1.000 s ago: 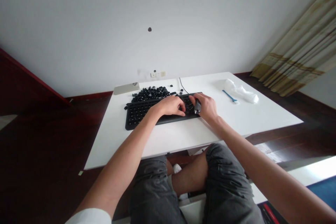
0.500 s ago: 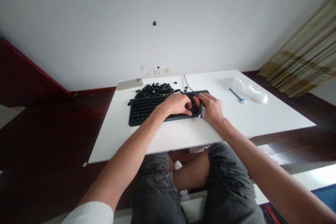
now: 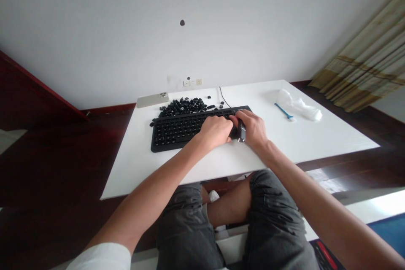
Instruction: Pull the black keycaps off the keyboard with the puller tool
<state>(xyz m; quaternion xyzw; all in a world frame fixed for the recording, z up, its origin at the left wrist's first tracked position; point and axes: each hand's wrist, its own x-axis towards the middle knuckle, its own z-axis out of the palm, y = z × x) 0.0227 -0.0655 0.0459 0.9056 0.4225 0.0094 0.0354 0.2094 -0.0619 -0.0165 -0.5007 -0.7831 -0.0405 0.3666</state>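
Note:
A black keyboard point(image 3: 177, 128) lies on the white table, its left part stripped of keycaps so that rows of switches show. Over its right part, my right hand point(image 3: 254, 128) is closed around a small dark keycap puller point(image 3: 241, 130) with a shiny metal end. Beside it my left hand point(image 3: 217, 130) is curled with its back toward me, fingertips close to the puller; whatever it pinches is hidden. Behind the keyboard a pile of loose black keycaps point(image 3: 183, 106) is heaped, and a few single ones lie to its right.
A phone point(image 3: 152, 100) rests at the table's back left. On the right are a blue-handled brush point(image 3: 284, 111) and a crumpled clear plastic bag point(image 3: 300, 107). A black cable point(image 3: 223, 97) runs from the keyboard toward the wall. The table's front edge is above my knees.
My left hand has rolled over and closed, its fingers now tucked under, near the puller. The right hand stays on the puller. The whole view has shifted slightly.

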